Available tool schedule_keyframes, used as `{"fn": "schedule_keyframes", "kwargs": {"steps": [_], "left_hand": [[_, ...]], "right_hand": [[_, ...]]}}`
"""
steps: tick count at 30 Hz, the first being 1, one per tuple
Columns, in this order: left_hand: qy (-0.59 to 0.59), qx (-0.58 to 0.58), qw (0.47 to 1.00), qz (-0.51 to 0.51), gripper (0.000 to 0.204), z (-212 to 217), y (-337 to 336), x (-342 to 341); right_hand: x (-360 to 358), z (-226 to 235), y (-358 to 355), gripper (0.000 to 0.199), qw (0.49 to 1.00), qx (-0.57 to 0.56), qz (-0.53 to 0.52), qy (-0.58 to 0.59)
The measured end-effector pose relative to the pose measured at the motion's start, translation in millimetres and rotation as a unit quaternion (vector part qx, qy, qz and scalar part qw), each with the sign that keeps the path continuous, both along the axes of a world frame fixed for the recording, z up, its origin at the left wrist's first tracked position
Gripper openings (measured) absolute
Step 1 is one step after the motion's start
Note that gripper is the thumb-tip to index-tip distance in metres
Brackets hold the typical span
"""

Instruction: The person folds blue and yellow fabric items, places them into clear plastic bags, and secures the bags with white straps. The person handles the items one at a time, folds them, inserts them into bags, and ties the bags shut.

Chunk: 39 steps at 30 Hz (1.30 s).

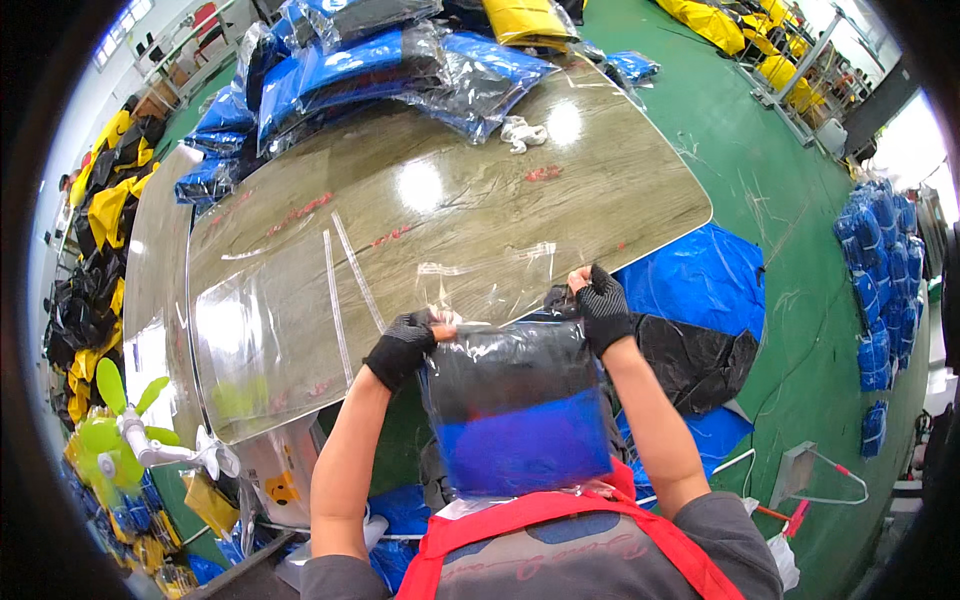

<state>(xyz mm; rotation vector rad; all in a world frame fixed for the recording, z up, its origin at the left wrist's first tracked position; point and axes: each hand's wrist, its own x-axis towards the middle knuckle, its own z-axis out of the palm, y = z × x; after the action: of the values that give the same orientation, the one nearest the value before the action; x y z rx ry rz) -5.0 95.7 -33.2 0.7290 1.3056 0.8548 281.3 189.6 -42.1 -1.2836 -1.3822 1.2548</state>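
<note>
A clear plastic bag (520,410) with a folded black and blue sheet inside lies against my lap and the table's near edge. Its transparent open end (490,272) spreads over the tabletop. My left hand (405,343), in a black fingerless glove, pinches the bag's left side near the mouth. On the other side my right hand (600,308), gloved the same way, grips the bag's right edge with thumb and fingers together. The fabric's black part is toward the table and its blue part toward my body.
On the wood-grain table (460,200), packed blue bundles (350,75) pile up at the far side, near a crumpled white cloth (522,134). Blue and black fabric (700,275) lies at right. A green-bladed fan (125,435) stands at left. Blue bundles (880,270) are stacked far right.
</note>
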Motion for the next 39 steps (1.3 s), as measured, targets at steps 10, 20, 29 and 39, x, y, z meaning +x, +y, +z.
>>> {"fn": "schedule_keyframes", "kwargs": {"steps": [10,20,29,39], "left_hand": [[0.010,0.082,0.971,0.223,0.029,5.7,28.7,7.8],[-0.080,0.110,0.974,0.183,0.035,16.6,51.5,-25.9],[0.086,0.194,0.970,0.117,0.027,9.0,54.0,-23.3],[-0.087,0.136,0.979,0.124,0.039,15.4,47.3,-29.5]], "right_hand": [[-10.9,-11.5,36.3,0.023,0.997,0.044,-0.055,-0.041],[-142.5,57.2,38.6,0.014,0.846,0.365,0.229,-0.314],[-172.7,44.2,52.8,0.017,0.773,0.415,0.280,-0.391],[-124.7,57.3,165.3,0.016,0.870,0.274,0.128,-0.390]]}}
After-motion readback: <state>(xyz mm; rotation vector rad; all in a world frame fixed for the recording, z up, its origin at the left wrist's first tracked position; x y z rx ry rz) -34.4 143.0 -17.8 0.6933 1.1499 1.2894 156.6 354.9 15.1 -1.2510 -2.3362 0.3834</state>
